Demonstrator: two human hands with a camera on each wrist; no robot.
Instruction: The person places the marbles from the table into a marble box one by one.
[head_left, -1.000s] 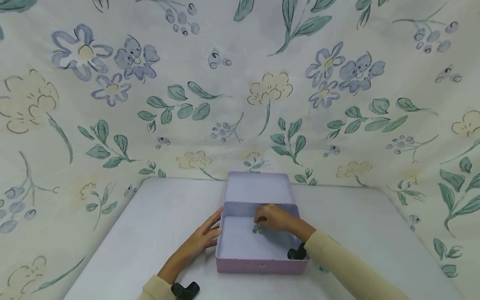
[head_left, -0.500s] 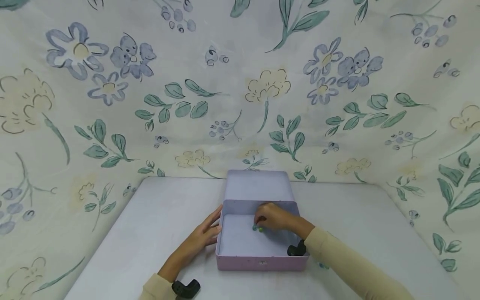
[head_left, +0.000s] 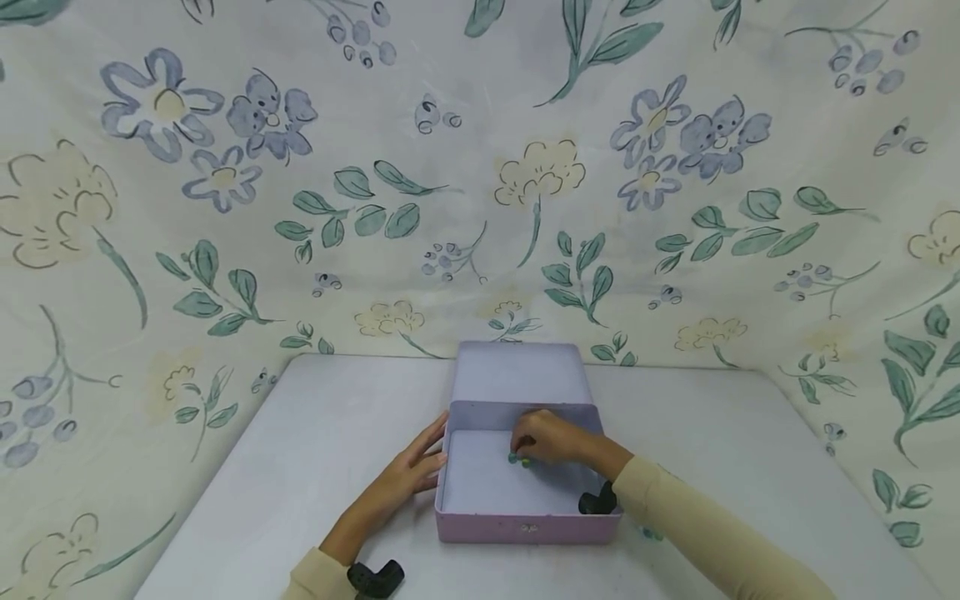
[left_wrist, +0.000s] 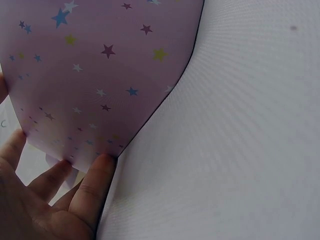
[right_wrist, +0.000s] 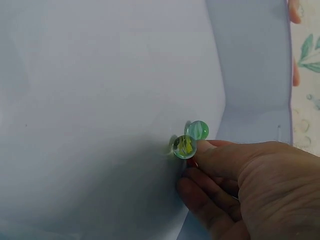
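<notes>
An open lilac tin box stands on the white table, its lid tipped back. Inside, my right hand is curled low near the back wall. Two glass marbles lie at its fingertips on the floor: a clear one with a yellow swirl and a blue-green one. Between thumb and fingers a bit of red shows, apparently a red marble that they pinch, mostly hidden. My left hand rests its extended fingertips against the box's left side, which is printed with stars.
Small blue-green objects lie on the table right of the box, partly behind my right sleeve. A black wrist device overlaps the box's front right corner. A floral cloth hangs behind the table.
</notes>
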